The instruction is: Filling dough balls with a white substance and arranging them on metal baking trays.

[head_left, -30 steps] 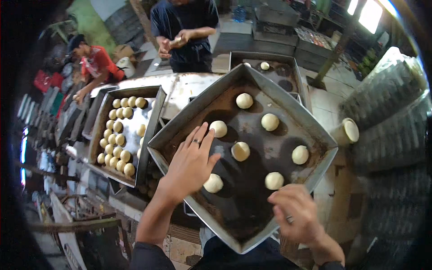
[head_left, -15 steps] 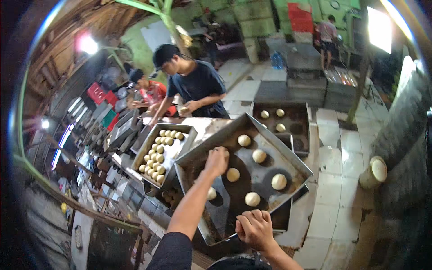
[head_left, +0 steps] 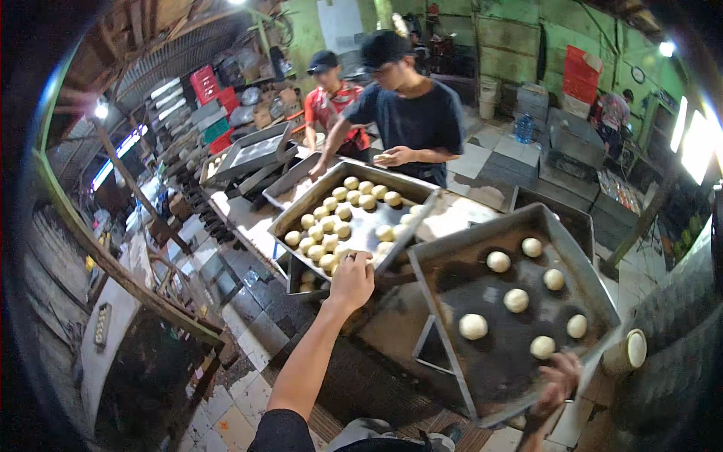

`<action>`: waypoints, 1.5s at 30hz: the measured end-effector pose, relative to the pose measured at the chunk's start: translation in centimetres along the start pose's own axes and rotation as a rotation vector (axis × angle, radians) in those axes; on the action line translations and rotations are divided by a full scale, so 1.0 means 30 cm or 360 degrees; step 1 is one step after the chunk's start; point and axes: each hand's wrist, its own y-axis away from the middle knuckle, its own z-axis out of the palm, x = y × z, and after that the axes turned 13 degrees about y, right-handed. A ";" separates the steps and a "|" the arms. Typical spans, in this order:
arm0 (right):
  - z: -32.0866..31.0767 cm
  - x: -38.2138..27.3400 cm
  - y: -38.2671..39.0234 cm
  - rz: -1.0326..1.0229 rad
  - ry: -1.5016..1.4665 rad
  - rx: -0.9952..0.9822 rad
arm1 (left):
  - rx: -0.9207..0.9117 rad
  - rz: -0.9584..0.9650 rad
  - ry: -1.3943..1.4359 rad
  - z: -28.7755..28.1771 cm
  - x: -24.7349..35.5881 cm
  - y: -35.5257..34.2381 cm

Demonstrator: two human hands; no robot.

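My left hand (head_left: 352, 280) reaches to the near rim of a metal tray (head_left: 422, 197) crowded with pale dough balls (head_left: 330, 224). Its fingers are curled down beside the nearest balls; what lies under them is hidden. To the right, a larger dark metal tray (head_left: 444, 375) sits at a slant, with several dough balls (head_left: 516, 300) spaced apart on its bottom. My right hand (head_left: 559, 374) is at this tray's near right side, close to a dough ball (head_left: 542, 347). Blur smears its fingers, and its grip is unclear.
Across the table a person in a dark shirt (head_left: 414, 113) holds a small pale piece, beside a person in red (head_left: 331, 113). Stacked trays (head_left: 252, 151) stand at the far left. Another tray (head_left: 580, 218) lies behind the large one. A round pale-topped container (head_left: 635, 348) stands at right.
My view has swung left. My left hand has left a dough ball in the large tray and moved over to the crowded tray. My right hand has shifted along the large tray's near side.
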 end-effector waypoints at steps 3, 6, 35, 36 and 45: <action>0.029 0.022 0.019 0.0019 0.0240 -0.0024 | -0.0423 -0.0148 -0.0248 -0.075 -0.226 -0.038; 0.018 0.064 0.075 0.0247 0.0429 -0.0008 | -0.0798 -0.0177 -0.0364 -0.075 -0.210 -0.107; 1.129 -1.695 -0.849 -0.0071 -0.0494 0.0052 | -0.1138 -0.0515 0.1840 -0.508 -0.574 -0.496; 1.203 -1.733 -0.842 -0.0063 -0.0453 -0.0032 | -0.1285 -0.0743 0.2103 -0.500 -0.665 -0.527; 1.952 -2.266 -1.037 -0.0110 -0.0350 -0.1031 | -0.0156 -0.1594 0.2976 -0.785 -1.567 -0.813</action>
